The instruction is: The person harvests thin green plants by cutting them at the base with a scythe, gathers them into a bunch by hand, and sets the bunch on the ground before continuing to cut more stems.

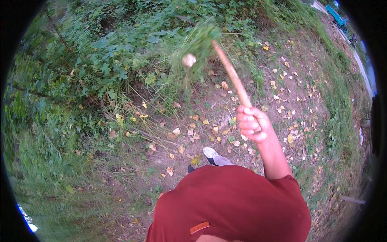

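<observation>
My right hand [254,124] is closed around the lower end of a wooden tool handle [231,72], which slants up and to the left. A blurred clump of cut grass and leafy weeds [201,39] hangs at the handle's far end and hides much of what is there. Just above the clump, a thin dark shape, perhaps a blade, shows faintly. One pale dry leaf [189,60] is blurred at the clump's lower left. My left hand is out of view.
Dense leafy vines [121,54] cover the upper left. Fallen yellow and tan leaves lie over bare soil around my shoe [210,153]. A grass strip runs down the right, and beyond it a pale road edge [359,60] and a teal vehicle [335,16] show.
</observation>
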`<state>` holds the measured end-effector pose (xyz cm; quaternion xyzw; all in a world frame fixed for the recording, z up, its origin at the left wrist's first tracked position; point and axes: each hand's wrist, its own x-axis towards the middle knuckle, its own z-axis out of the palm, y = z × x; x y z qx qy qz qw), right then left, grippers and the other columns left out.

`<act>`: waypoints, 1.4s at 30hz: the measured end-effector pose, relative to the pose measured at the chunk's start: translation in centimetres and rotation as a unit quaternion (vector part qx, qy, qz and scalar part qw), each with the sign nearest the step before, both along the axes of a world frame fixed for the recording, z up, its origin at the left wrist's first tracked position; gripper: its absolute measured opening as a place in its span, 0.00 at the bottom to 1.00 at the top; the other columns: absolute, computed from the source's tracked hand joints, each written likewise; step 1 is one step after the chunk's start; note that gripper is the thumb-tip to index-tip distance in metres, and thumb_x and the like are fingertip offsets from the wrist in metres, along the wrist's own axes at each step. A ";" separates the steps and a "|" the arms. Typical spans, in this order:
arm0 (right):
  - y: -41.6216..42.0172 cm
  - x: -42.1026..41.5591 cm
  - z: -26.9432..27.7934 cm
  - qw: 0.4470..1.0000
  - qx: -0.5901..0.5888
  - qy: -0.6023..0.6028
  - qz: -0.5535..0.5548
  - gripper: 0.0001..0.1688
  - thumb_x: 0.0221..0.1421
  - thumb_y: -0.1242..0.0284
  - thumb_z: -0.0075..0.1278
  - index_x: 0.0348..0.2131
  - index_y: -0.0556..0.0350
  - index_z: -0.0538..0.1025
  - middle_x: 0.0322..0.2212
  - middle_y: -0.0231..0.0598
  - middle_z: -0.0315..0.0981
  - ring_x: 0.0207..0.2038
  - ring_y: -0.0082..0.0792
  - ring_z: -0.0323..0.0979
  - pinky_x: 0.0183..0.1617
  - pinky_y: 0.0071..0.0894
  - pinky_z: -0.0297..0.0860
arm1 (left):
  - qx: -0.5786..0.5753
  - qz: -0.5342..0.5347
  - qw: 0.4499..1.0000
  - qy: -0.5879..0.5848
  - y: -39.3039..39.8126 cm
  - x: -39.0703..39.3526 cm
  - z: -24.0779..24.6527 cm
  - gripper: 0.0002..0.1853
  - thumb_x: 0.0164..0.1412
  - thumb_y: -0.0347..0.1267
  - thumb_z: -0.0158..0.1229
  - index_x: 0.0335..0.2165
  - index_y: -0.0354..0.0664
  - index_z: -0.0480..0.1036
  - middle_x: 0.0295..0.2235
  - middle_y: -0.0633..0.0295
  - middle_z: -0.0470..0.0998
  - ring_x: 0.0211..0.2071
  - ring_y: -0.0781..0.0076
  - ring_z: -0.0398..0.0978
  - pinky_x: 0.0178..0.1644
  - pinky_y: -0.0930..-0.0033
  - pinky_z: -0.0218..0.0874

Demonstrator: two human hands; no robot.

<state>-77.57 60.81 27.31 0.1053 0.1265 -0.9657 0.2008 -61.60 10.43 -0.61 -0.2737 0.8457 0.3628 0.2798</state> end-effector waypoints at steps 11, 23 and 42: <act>1.7 -2.1 -11.1 0.988 0.030 -0.150 -0.038 0.09 0.48 0.71 0.46 0.19 0.49 0.63 0.13 0.22 0.58 0.13 0.16 0.58 0.17 0.20 0.57 | -0.017 -0.010 1.000 -0.009 1.2 -1.2 2.1 0.18 0.50 0.38 0.52 0.36 0.35 0.72 0.26 0.53 0.76 0.29 0.67 0.74 0.36 0.67 0.63; 3.1 -4.5 -19.5 0.945 0.170 -0.275 -0.051 0.10 0.44 0.73 0.48 0.16 0.48 0.63 0.10 0.26 0.61 0.12 0.21 0.61 0.15 0.20 0.60 | -0.002 0.076 0.997 -0.028 -0.8 4.5 -1.0 0.20 0.50 0.40 0.53 0.39 0.38 0.71 0.27 0.54 0.76 0.29 0.69 0.74 0.36 0.68 0.63; -4.4 -23.9 -14.9 0.948 0.265 -0.129 0.120 0.10 0.48 0.70 0.47 0.17 0.44 0.64 0.10 0.19 0.60 0.11 0.16 0.58 0.15 0.19 0.57 | 0.015 0.143 0.989 -0.022 0.2 9.5 -3.0 0.19 0.53 0.38 0.51 0.41 0.38 0.70 0.31 0.55 0.76 0.34 0.71 0.73 0.39 0.69 0.62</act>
